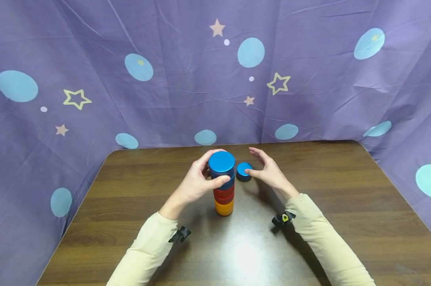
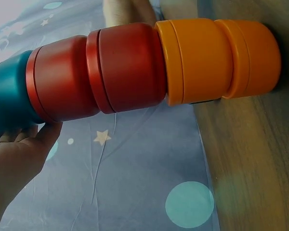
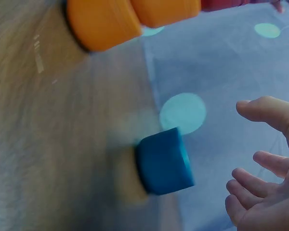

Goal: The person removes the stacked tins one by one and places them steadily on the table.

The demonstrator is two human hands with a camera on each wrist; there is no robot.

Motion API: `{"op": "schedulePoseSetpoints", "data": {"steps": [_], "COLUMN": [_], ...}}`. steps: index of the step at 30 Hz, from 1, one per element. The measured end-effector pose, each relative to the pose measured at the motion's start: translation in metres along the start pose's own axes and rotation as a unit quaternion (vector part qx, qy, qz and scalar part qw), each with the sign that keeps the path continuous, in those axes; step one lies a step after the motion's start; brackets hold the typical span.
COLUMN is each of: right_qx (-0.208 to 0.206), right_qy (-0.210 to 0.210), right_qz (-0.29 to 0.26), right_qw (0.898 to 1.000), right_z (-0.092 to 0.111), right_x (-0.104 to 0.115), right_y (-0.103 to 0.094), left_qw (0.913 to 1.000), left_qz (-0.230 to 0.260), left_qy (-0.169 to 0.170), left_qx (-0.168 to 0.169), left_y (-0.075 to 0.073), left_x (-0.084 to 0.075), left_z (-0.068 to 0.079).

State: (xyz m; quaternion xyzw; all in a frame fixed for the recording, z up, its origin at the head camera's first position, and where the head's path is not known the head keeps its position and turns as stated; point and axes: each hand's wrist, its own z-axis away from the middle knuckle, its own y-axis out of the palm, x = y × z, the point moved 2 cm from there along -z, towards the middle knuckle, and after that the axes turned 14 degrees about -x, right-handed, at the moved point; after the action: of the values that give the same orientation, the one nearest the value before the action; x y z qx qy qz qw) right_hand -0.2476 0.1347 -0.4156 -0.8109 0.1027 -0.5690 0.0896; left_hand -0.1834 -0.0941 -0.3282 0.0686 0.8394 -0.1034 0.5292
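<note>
An upright stack of lidded-looking cylindrical containers stands on the table, orange (image 1: 224, 209) at the bottom, red (image 1: 224, 194) in the middle and blue (image 1: 221, 162) on top. My left hand (image 1: 197, 178) holds the blue top part, thumb across the near side and fingers behind. In the left wrist view the left hand (image 2: 17, 163) curls round the blue container (image 2: 12, 91). To the right of the stack, a separate blue container (image 1: 244, 171) sits on the table. My right hand (image 1: 269, 171) is beside it, thumb and fingers spread; the right wrist view shows a gap between the right hand (image 3: 269, 178) and this container (image 3: 164, 162).
The wooden table (image 1: 129, 198) reflects a bright light near its front. Behind it hangs a purple cloth (image 1: 187, 103) with stars and blue dots. A dark band with a clip (image 1: 284, 218) is on the right sleeve, another (image 1: 179, 235) on the left.
</note>
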Motion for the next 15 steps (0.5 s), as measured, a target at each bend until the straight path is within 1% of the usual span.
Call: {"op": "schedulePoseSetpoints", "data": {"steps": [3,7,10,15], "right_qx": [-0.001,0.006,0.01,0.009], "right_qy": [-0.004,-0.016,-0.028,-0.043], "right_qz": [-0.008,-0.021,-0.02,-0.019], "right_qw": [1.0,1.0,0.999,0.999], "right_z": [0.001,0.007,0.011,0.013], "right_x": [0.016,0.048,0.07,0.088], "right_y": [-0.001,-0.004,-0.006,-0.006], "left_qw": [1.0,1.0,1.0,1.0], "left_qz": [0.003,0.003,0.003,0.005], "left_qy": [0.0,0.001,0.002,0.004], "left_qx": [-0.001,-0.002,-0.003,-0.002], "left_y": [0.001,0.002,0.002,0.002], "left_x": [0.001,0.002,0.003,0.003], "left_z": [0.0,0.001,0.001,0.002]}}
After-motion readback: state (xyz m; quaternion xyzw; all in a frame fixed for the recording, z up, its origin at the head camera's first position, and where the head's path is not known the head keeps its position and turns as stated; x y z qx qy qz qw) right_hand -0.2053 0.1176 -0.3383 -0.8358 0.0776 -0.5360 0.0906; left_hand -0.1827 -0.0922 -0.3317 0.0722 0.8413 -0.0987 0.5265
